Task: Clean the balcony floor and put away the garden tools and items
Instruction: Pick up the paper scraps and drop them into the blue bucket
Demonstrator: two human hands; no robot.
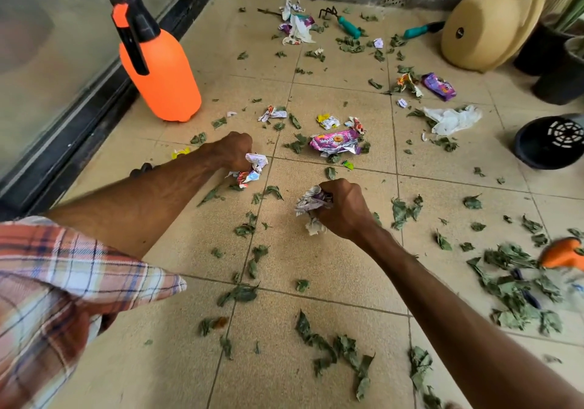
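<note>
Left hand, right hand gripping wrappers; purple packet (JIMJAM) beyond

Matt beige floor tiles, glossy crumpled wrappers, seemingly plastic sprayer

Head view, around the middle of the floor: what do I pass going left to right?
Orange pressure sprayer → left hand gripping crumpled wrappers → right hand gripping crumpled paper → white crumpled scrap → black plastic pot.

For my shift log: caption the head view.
Left hand and right hand each grip crumpled wrappers over a leaf-littered floor near an orange sprayer.
</note>
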